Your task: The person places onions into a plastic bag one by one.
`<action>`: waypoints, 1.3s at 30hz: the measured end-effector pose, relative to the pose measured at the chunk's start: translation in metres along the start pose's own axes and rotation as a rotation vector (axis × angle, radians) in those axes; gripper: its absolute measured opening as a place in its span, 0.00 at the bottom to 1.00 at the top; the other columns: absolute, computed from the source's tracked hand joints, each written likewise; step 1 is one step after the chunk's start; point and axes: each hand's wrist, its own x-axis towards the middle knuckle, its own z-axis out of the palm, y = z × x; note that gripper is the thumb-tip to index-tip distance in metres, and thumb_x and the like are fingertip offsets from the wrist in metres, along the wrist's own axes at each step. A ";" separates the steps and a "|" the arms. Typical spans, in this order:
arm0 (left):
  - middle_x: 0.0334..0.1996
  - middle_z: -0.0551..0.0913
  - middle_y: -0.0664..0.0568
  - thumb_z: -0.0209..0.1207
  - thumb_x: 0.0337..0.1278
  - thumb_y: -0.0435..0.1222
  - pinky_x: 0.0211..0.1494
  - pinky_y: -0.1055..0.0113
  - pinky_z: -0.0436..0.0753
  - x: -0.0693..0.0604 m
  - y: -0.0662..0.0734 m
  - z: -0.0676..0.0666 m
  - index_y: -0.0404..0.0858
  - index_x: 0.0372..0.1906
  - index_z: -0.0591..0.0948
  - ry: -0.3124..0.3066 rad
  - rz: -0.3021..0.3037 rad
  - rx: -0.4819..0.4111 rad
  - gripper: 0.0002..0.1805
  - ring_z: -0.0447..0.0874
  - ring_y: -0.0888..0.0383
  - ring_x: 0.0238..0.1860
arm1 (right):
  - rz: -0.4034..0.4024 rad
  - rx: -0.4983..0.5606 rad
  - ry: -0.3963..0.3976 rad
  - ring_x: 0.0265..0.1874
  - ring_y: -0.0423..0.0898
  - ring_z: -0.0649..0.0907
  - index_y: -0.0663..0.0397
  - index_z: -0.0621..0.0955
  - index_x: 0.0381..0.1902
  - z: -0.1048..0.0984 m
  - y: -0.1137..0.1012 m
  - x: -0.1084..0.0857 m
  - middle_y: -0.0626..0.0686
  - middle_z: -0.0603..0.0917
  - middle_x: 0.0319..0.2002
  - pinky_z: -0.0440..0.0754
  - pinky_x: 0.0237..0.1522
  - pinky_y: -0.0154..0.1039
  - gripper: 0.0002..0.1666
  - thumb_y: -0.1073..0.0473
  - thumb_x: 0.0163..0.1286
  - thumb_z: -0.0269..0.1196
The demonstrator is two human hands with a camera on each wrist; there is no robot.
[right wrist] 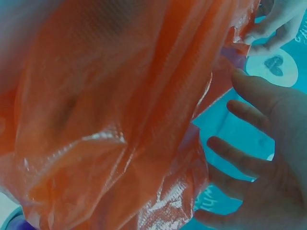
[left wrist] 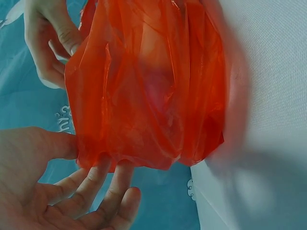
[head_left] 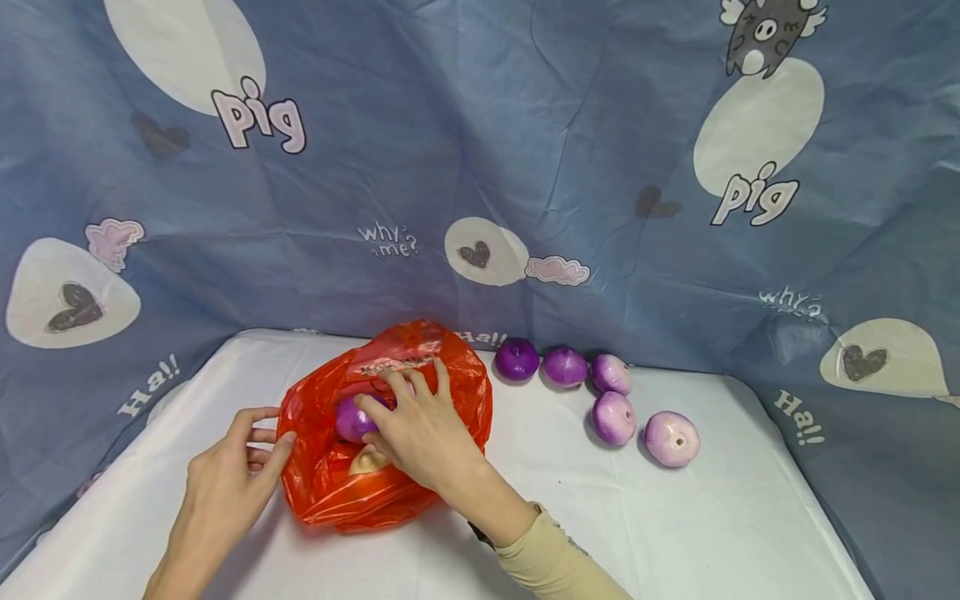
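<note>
A red plastic bag (head_left: 315, 492) stands with its mouth turned upward. My left hand (head_left: 225, 479) holds the bag's left rim, thumb on one side and fingers on the other, as the left wrist view (left wrist: 72, 191) also shows. Over the mouth is my right hand (head_left: 427, 433), its fingers spread in the right wrist view (right wrist: 259, 158). Inside the bag lies a purple onion (head_left: 352, 419), close to the right thumb and forefinger. Below that onion a pale beige rounded thing (head_left: 366, 461) shows; its kind is unclear, partly hidden by the right hand.
Right of the bag, several onions rest on the white-covered table (head_left: 720, 517): dark purple ones (head_left: 516, 360) at the back and a paler one (head_left: 672, 439) furthest right. A blue printed cloth (head_left: 480, 167) rises behind and around the table.
</note>
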 end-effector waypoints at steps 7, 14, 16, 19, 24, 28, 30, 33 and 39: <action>0.36 0.93 0.43 0.71 0.64 0.37 0.30 0.82 0.76 0.001 0.000 0.000 0.38 0.57 0.82 0.013 0.013 -0.001 0.19 0.88 0.62 0.24 | 0.027 0.071 0.002 0.72 0.52 0.78 0.27 0.78 0.70 -0.008 0.008 -0.002 0.49 0.78 0.71 0.72 0.76 0.67 0.27 0.35 0.77 0.65; 0.36 0.93 0.43 0.71 0.65 0.37 0.31 0.88 0.72 0.001 0.000 0.000 0.38 0.57 0.82 0.012 0.009 -0.007 0.19 0.87 0.63 0.25 | 0.066 0.148 -0.007 0.74 0.53 0.76 0.28 0.76 0.72 -0.014 0.022 -0.005 0.50 0.76 0.73 0.73 0.76 0.65 0.28 0.35 0.78 0.63; 0.36 0.93 0.43 0.71 0.65 0.37 0.31 0.88 0.72 0.000 0.000 0.000 0.39 0.58 0.82 0.011 0.006 -0.006 0.19 0.88 0.62 0.25 | 0.074 0.157 -0.009 0.75 0.54 0.76 0.28 0.75 0.73 -0.015 0.026 -0.006 0.50 0.75 0.73 0.73 0.76 0.66 0.29 0.35 0.78 0.63; 0.36 0.94 0.43 0.71 0.65 0.37 0.30 0.84 0.75 0.000 0.001 0.000 0.39 0.58 0.82 0.007 0.001 -0.004 0.19 0.88 0.62 0.25 | 0.088 0.168 -0.008 0.75 0.54 0.76 0.29 0.75 0.73 -0.018 0.033 -0.009 0.51 0.75 0.74 0.72 0.76 0.67 0.29 0.36 0.78 0.64; 0.37 0.93 0.42 0.70 0.66 0.37 0.30 0.74 0.82 0.000 0.002 0.001 0.39 0.58 0.82 -0.003 -0.002 0.000 0.19 0.88 0.60 0.25 | 0.107 0.192 -0.007 0.75 0.53 0.76 0.31 0.75 0.73 -0.022 0.044 -0.016 0.52 0.75 0.75 0.72 0.75 0.67 0.30 0.39 0.78 0.66; 0.36 0.93 0.42 0.70 0.65 0.37 0.30 0.73 0.82 0.000 0.002 0.001 0.38 0.58 0.82 -0.002 -0.003 0.005 0.19 0.87 0.60 0.25 | 0.125 0.197 -0.016 0.74 0.55 0.77 0.32 0.75 0.74 -0.025 0.053 -0.023 0.53 0.77 0.74 0.72 0.76 0.68 0.30 0.40 0.77 0.66; 0.36 0.93 0.42 0.70 0.65 0.37 0.30 0.73 0.82 0.000 0.002 0.001 0.38 0.57 0.82 -0.004 -0.003 0.007 0.19 0.87 0.60 0.25 | 0.144 0.209 -0.024 0.73 0.55 0.77 0.33 0.75 0.74 -0.027 0.057 -0.027 0.53 0.77 0.73 0.70 0.77 0.69 0.31 0.41 0.77 0.67; 0.37 0.93 0.41 0.69 0.66 0.37 0.30 0.72 0.82 -0.001 0.002 0.002 0.38 0.57 0.82 -0.009 -0.006 0.008 0.18 0.88 0.58 0.25 | 0.176 0.228 -0.030 0.74 0.56 0.77 0.34 0.76 0.73 -0.029 0.065 -0.035 0.54 0.77 0.73 0.70 0.77 0.70 0.30 0.42 0.77 0.68; 0.38 0.93 0.39 0.69 0.67 0.37 0.29 0.64 0.87 -0.001 0.003 0.002 0.37 0.58 0.81 -0.021 -0.014 0.006 0.19 0.90 0.52 0.28 | 0.224 0.238 -0.021 0.73 0.60 0.78 0.36 0.77 0.70 -0.032 0.081 -0.047 0.55 0.76 0.74 0.71 0.75 0.70 0.28 0.45 0.76 0.69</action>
